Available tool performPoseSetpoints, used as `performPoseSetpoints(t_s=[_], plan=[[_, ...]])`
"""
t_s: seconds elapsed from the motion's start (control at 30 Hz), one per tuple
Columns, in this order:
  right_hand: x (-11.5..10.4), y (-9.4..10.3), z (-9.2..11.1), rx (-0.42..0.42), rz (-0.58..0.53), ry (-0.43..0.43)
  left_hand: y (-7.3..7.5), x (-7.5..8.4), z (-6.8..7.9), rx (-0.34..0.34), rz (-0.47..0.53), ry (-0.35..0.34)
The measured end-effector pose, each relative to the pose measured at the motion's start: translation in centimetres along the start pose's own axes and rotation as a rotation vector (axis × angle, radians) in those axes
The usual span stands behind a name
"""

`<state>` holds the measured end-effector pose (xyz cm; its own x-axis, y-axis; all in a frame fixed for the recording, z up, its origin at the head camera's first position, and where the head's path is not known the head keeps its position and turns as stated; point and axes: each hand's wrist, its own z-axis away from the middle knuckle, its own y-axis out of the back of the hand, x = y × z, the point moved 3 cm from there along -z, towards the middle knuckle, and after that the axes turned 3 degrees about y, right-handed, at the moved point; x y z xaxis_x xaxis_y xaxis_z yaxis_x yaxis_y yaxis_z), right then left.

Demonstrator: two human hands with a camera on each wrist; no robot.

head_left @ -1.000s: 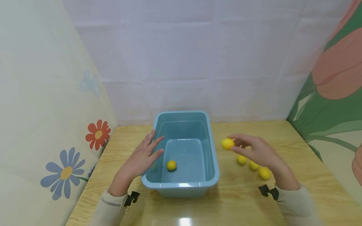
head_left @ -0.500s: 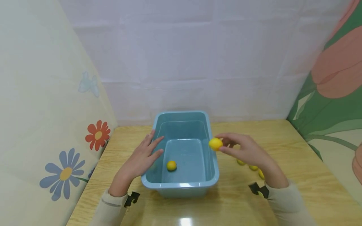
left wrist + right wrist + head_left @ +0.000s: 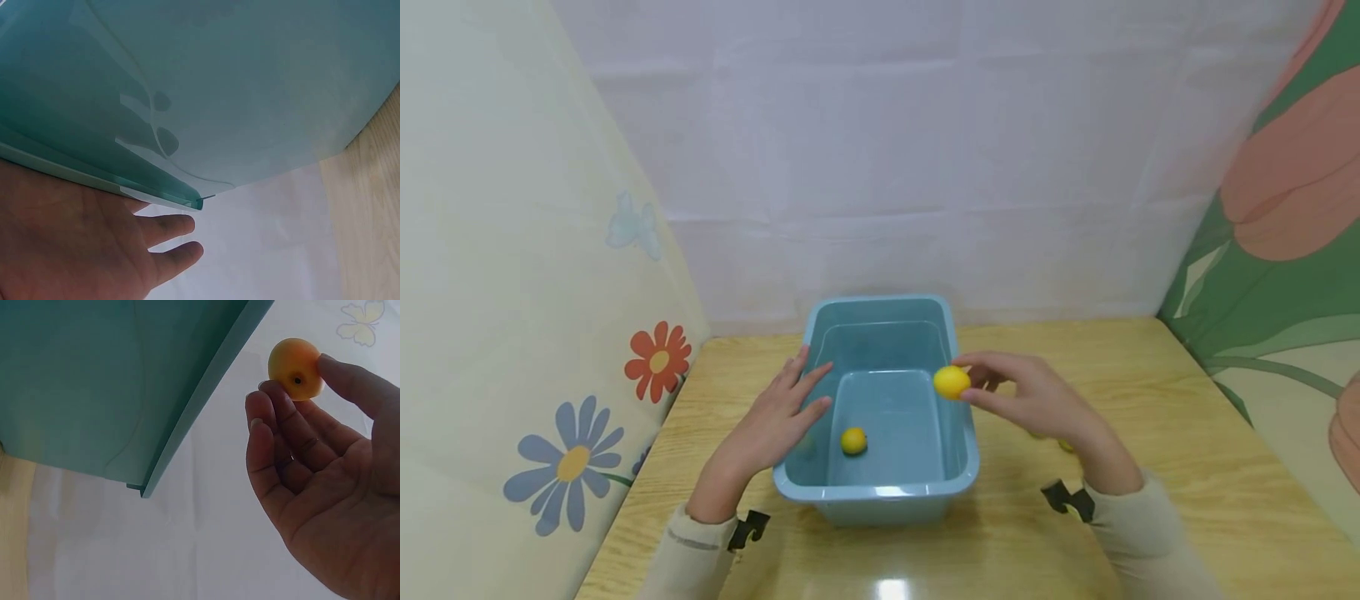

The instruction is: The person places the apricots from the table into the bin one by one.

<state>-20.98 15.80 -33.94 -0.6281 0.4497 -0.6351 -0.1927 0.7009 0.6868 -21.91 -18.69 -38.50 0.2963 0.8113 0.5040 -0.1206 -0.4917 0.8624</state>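
Right now a person's right hand (image 3: 1033, 396) is pinching a small yellow fruit (image 3: 952, 382), thumb on one side and fingertips on the other, and holding it up at the right-hand rim of a blue basin (image 3: 887, 492). In the right wrist view the other fingers of that hand are curled toward the palm, and a dark little spot shows on the fruit's end. The left hand (image 3: 772, 425) rests at the basin's opposite rim, its fingers straight and apart, the thumb pointing in over the opening.

Down on the basin's floor, toward the near left, sits a second fruit (image 3: 853, 441), yellow as well. Over on the wooden table (image 3: 1000, 550), more yellow (image 3: 1066, 447) peeks out beside the right wrist, mostly hidden by it.

Both arms wear pale sleeves (image 3: 1138, 529), with a black piece (image 3: 1067, 501) at each wrist. Behind the table hangs a creased white cloth (image 3: 850, 167); to the left, a pale panel carries a red flower (image 3: 658, 362) and a blue one (image 3: 571, 464).
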Motion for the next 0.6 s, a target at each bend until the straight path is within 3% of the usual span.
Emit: performPoseSetpoints(t_s=[0.6], plan=[[-0.96,-0.60,-0.78,-0.035,-0.044,0.049,0.23,0.35,0.12,-0.004,0.011,0.000]])
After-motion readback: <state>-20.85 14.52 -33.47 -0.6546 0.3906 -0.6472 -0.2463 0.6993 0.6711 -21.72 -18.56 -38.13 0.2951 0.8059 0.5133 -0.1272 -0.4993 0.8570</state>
